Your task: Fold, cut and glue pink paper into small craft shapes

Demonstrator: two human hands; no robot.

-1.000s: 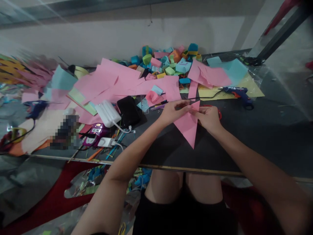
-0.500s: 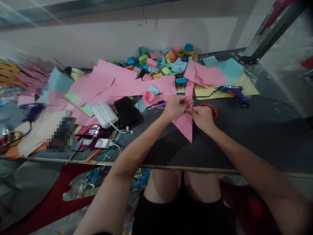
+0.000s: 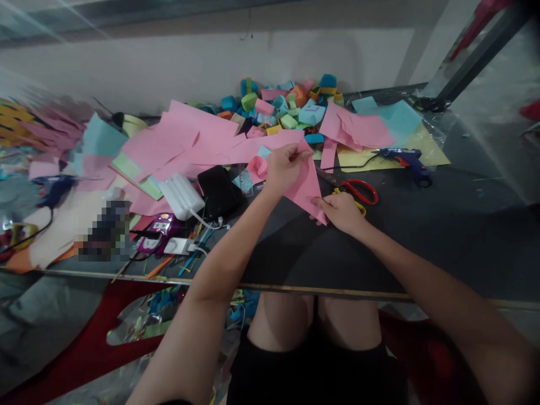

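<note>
- Our left fingers (image 3: pixel 292 151) pinch the paper (image 3: pixel 304 183) up top, our right fingers (image 3: pixel 318 201) near its lower tip; it spans between them, and uneven pulling could crease it.
- Scissors (image 3: pixel 349 185) beside the right might snag it.

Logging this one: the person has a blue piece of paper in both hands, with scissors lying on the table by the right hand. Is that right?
Not quite: the head view shows that the paper is pink, not blue. The left hand and right hand do both hold it, and the scissors lie on the table by the right hand.
</note>
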